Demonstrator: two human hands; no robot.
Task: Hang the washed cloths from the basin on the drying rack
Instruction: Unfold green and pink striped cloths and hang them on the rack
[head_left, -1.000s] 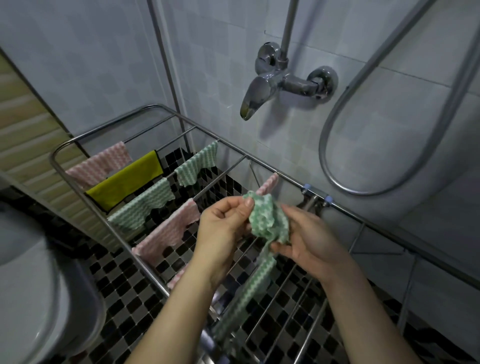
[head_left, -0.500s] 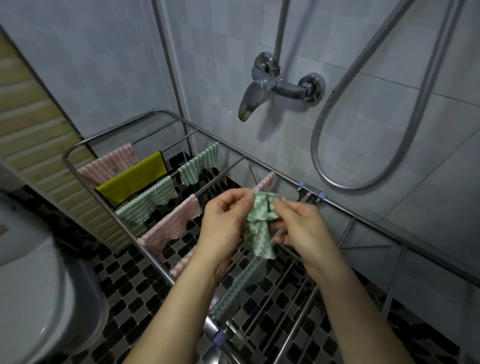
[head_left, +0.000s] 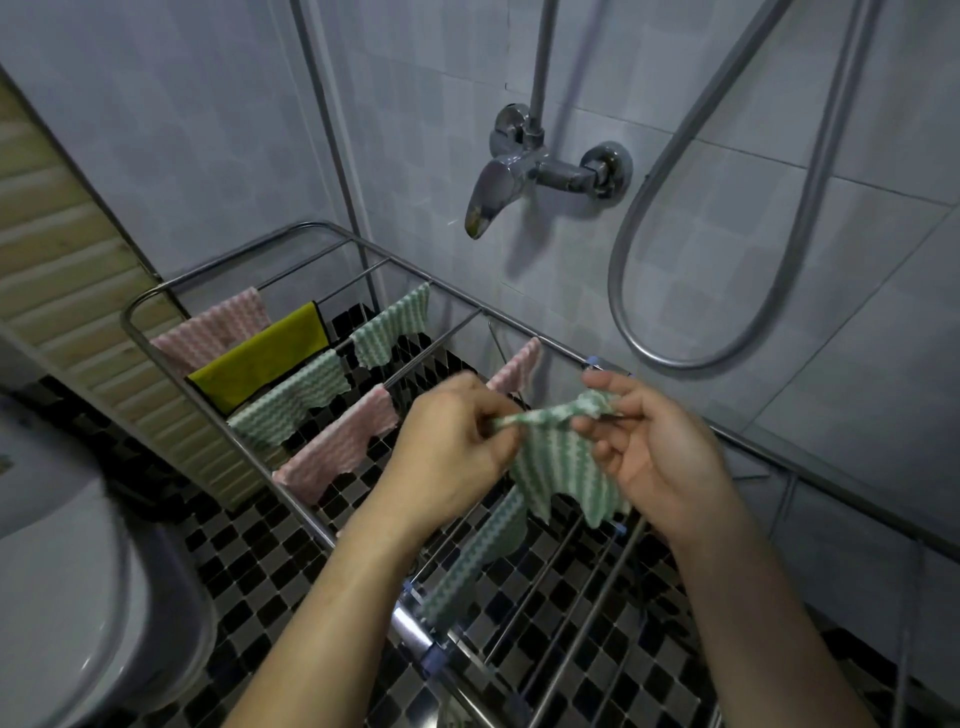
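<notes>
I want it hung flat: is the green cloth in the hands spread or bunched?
Mostly spread: left hand and right hand pinch the green cloth along its top; it hangs open below.

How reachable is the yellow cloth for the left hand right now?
Probably yes, once it lets go: the left hand pinches the green cloth, as does the right hand. Nothing blocks the way to the yellow cloth.

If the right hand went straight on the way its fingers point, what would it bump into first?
Probably the left hand: the right hand points across the green cloth that both pinch, straight at it. Depth is hard to judge.
</notes>
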